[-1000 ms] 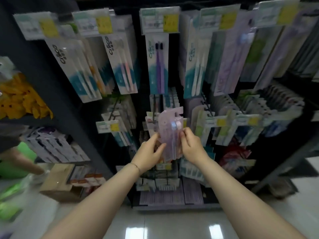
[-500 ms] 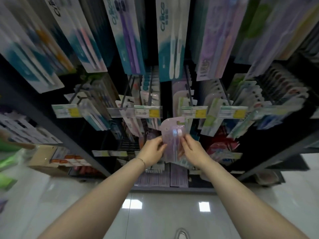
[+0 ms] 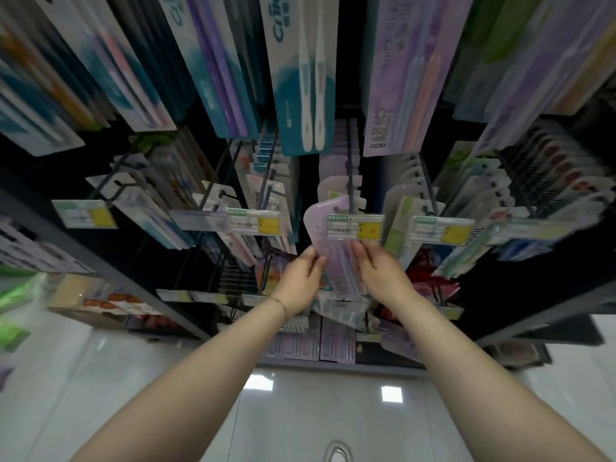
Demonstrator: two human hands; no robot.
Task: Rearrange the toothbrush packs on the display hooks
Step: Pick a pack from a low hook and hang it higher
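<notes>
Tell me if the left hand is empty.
No, the left hand pinches the purple toothbrush pack that the right hand also holds.

A black metal display rack (image 3: 110, 265) carries rows of thin black wire hooks (image 3: 350, 181). From the top row hang long cardboard toothbrush packs (image 3: 303, 78), some white and teal, some lilac. The middle hooks hold shorter blister packs (image 3: 416, 215) stacked one behind another, and each hook is fronted by a white-and-yellow price label (image 3: 355, 226). Flat lilac packs (image 3: 336, 343) lie on the bottom shelf (image 3: 333, 366), above glossy pale floor tiles (image 3: 316, 421).
</notes>
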